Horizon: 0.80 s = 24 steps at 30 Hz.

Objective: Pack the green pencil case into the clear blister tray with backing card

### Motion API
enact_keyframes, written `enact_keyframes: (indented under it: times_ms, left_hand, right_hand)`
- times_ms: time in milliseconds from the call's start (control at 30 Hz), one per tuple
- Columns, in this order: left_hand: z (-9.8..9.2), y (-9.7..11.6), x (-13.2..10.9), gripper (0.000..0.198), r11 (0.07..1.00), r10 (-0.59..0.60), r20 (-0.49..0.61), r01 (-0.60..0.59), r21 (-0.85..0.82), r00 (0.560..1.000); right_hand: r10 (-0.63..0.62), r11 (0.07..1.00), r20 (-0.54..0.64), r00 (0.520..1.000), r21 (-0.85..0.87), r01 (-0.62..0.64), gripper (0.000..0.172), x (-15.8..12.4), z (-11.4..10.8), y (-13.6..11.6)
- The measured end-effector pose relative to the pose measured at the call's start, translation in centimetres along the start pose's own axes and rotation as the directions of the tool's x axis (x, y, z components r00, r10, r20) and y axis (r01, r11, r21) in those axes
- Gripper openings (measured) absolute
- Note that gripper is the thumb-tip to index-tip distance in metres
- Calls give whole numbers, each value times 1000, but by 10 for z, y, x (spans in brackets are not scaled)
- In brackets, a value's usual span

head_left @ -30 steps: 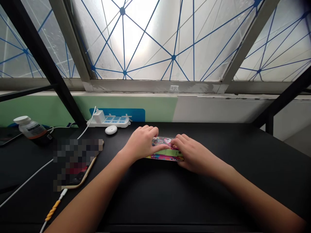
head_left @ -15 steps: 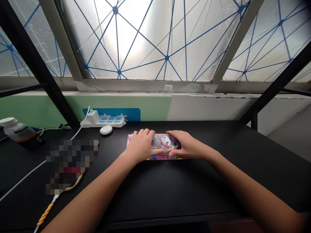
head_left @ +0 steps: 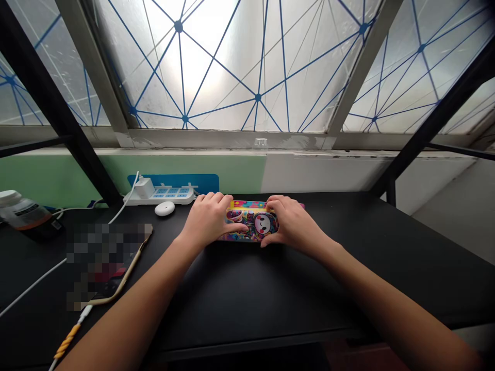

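"Near the back edge of the surface point(head_left: 240, 299), how are you holding the colourful box point(head_left: 253, 219)?"

"Your left hand point(head_left: 209, 219) clasps its left end, your right hand point(head_left: 292, 221) its right; its long axis runs along that edge between them, neither hand nearer."

"Anything in your way?"

"Bottle point(head_left: 25, 214), partly blurred device point(head_left: 113, 283), power strip point(head_left: 170, 195), white oval object point(head_left: 164, 208): all left of the box, none blocking it."
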<state>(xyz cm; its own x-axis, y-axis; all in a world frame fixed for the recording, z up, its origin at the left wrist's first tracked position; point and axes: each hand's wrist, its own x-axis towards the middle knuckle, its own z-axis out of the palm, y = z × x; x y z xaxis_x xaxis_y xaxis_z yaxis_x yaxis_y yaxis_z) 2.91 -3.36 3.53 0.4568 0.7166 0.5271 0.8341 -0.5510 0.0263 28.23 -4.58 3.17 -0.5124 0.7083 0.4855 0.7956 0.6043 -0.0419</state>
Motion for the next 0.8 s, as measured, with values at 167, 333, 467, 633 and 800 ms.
enact_keyframes:
  times_ms: [167,333,467,633,800]
  left_hand:
    - [-4,30,-5,38,987,83,57,-90,131,995]
    - [-6,36,-7,38,999,11,224,-23,48,975]
    - [-8,29,-6,37,993,112,261,-119,12,959]
    - [7,13,-9,82,978,160,218,-126,-164,963]
    - [23,-5,-13,108,980,4,450,85,-179,893]
  right_hand:
    - [-84,982,45,995,-168,91,35,-1,2,-12]
    - [-115,982,165,980,-133,137,24,-6,7,-23]
    - [-181,973,206,961,-104,206,35,-9,17,-34]
    - [-231,972,209,950,7,235,58,-8,32,-35]
    - [-211,977,309,927,45,207,71,-6,36,-31]
